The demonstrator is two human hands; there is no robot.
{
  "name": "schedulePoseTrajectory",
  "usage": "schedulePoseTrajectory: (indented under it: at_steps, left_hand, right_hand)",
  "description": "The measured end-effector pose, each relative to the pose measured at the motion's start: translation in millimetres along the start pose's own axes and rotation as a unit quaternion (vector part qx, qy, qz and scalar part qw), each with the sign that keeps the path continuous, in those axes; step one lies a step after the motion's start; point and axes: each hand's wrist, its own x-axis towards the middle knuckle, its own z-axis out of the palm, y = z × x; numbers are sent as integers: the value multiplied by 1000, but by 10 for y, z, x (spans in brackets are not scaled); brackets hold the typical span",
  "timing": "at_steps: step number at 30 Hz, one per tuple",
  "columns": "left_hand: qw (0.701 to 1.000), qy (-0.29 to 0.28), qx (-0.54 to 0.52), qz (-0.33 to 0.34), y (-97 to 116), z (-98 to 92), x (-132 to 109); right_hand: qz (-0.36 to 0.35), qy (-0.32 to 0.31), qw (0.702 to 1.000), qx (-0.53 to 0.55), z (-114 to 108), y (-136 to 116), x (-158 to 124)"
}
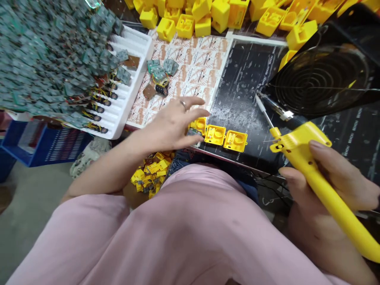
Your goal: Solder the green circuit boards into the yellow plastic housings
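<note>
My left hand (pixel 175 124) reaches over the table's front edge with its fingers spread, resting on the leftmost of three small yellow plastic housings (pixel 218 135) that lie in a row on the black mat (pixel 240 91). A ring shows on one finger. My right hand (pixel 320 186) is wrapped round the handle of a yellow soldering iron (pixel 299 148), whose metal tip (pixel 263 109) points up and left over the mat, a little to the right of the housings.
A white tray (pixel 130 83) heaped with green circuit boards (pixel 50 59) sits at the left. Loose boards (pixel 162 71) lie on patterned paper. Yellow housings (pixel 204 16) pile up at the back. A black fan (pixel 320 79) stands at right. More yellow parts (pixel 150 174) lie below the table edge.
</note>
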Motion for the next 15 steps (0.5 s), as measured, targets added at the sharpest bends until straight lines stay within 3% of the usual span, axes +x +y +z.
schedulePoseTrajectory:
  at_steps: [2,4,6,9,11,12,13,15]
  left_hand:
    - [999,11,5,38,64,254,-71]
    - [999,27,16,40,94,436,-161]
    - [999,26,8,31,53,403,-301]
    - [997,-47,-61,20,-81,-67,-622]
    - [979,-164,-117,7,-165,-457,-824]
    - [975,-193,-111,-6,-211,-607,-886]
    - [977,-192,-80,-37,-268,-707,-908]
    - [986,-117,28,-119,-437,-742,-823]
  right_hand:
    - [-70,-15,997,7,43,-17,32]
    - [-139,-80,987,28,95,-41,98]
    - [-171,-124,977,7,156,-49,160]
    - [-192,-145,970,-23,266,-15,192]
    - [-186,-172,968,3,347,11,181]
    - [-182,-183,966,17,387,18,173]
    - [-178,-192,965,25,423,17,166]
    - [-178,-196,964,28,483,2,159]
